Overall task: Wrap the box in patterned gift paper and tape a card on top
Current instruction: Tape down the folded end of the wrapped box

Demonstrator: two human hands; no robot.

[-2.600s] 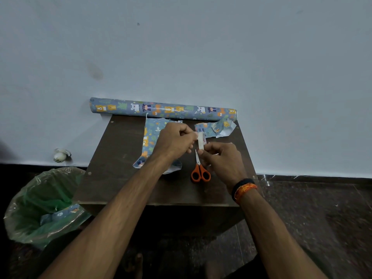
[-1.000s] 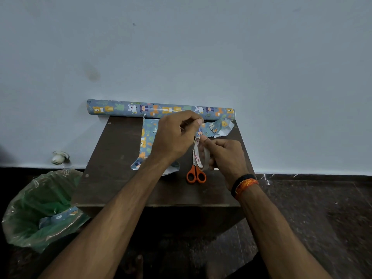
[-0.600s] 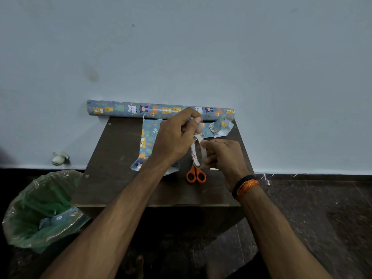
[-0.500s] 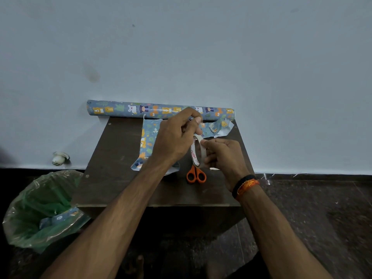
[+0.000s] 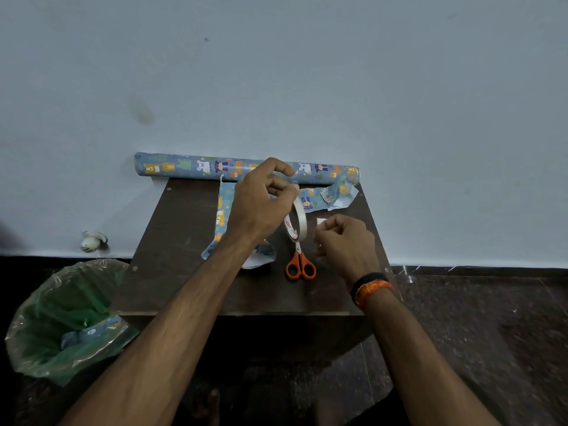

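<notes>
Your left hand [image 5: 261, 207] is up over the dark brown bench [image 5: 184, 272], fingers pinched on the top of the tape roll [image 5: 296, 221], which hangs on edge just above the orange-handled scissors [image 5: 299, 264]. Your right hand [image 5: 345, 241] sits just beside the roll, fingers curled in a loose pinch; I can't tell if they grip a tape end. A small pale card [image 5: 321, 222] peeks out past its knuckles. The patterned gift paper roll [image 5: 196, 168] lies along the bench's back edge against the pale blue wall [image 5: 307, 87]. One cut strip [image 5: 222, 219] runs under your left wrist, and a crumpled offcut [image 5: 332, 193] lies at the far right corner. No box shows. Left of the bench stands a green-lined bin [image 5: 61, 318] holding a paper scrap, on a dark floor [image 5: 491, 333].
</notes>
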